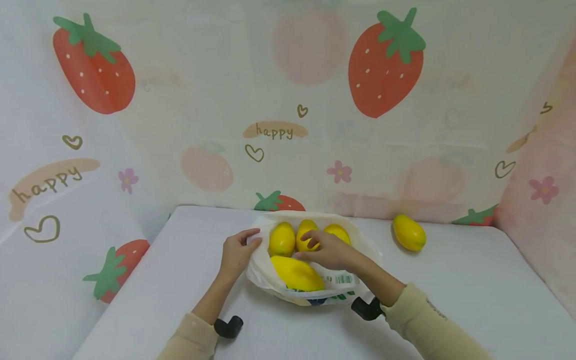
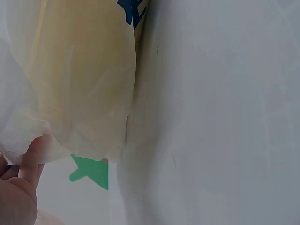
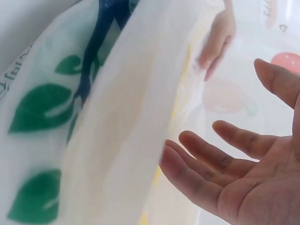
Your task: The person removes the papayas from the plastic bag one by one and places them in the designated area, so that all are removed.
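Observation:
A white plastic bag (image 1: 256,280) with green and blue print lies with its mouth spread on the table. Inside it are several yellow fruits (image 1: 282,240) that look like mangoes, the largest-looking one (image 1: 297,274) at the front. My left hand (image 1: 237,254) pinches the bag's left rim; in the left wrist view one fingertip is behind the film. Over the bag's mouth hovers my right hand (image 1: 330,248), fingers spread and loosely bent, partly covering the middle fruit. In the right wrist view the palm (image 3: 267,192) shows and holds nothing.
Another yellow fruit (image 1: 409,233) lies on the white table (image 1: 450,300) to the right of the bag, near the back edge. A curtain (image 1: 216,65) printed with strawberries closes off the back and sides. Black mounts (image 1: 229,327) stick out near both wrists.

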`<action>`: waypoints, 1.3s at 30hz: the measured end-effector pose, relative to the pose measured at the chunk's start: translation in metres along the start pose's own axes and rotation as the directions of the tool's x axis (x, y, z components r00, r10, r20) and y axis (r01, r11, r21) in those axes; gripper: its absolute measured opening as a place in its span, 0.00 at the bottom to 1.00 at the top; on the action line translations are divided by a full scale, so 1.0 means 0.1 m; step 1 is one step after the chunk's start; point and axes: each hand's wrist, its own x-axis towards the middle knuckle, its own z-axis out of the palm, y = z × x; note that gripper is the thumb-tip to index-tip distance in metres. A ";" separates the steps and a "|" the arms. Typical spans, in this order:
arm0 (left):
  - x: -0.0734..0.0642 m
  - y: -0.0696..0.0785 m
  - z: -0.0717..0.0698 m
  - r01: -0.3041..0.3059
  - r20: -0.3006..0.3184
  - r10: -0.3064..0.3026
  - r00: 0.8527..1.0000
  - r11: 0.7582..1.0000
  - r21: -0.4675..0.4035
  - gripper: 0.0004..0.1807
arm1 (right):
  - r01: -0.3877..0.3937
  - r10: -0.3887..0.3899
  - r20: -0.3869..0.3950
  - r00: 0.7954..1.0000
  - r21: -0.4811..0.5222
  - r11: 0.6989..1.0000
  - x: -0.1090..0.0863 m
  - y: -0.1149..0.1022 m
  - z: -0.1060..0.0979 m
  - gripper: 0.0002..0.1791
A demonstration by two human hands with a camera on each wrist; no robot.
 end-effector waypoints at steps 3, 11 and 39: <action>0.00 0.01 0.00 -0.002 0.001 0.002 1.000 1.000 0.002 0.15 | -0.021 0.021 0.026 0.999 -0.005 1.000 0.00 -0.03 0.05 0.34; -0.02 0.04 0.00 -0.003 -0.003 0.003 1.000 1.000 0.000 0.15 | -0.039 0.044 0.064 0.997 -0.078 0.996 0.01 -0.08 0.17 0.36; -0.04 0.01 0.00 0.007 0.021 -0.007 1.000 1.000 -0.015 0.15 | -0.012 0.027 0.112 0.993 -0.136 0.991 0.15 0.00 0.39 0.34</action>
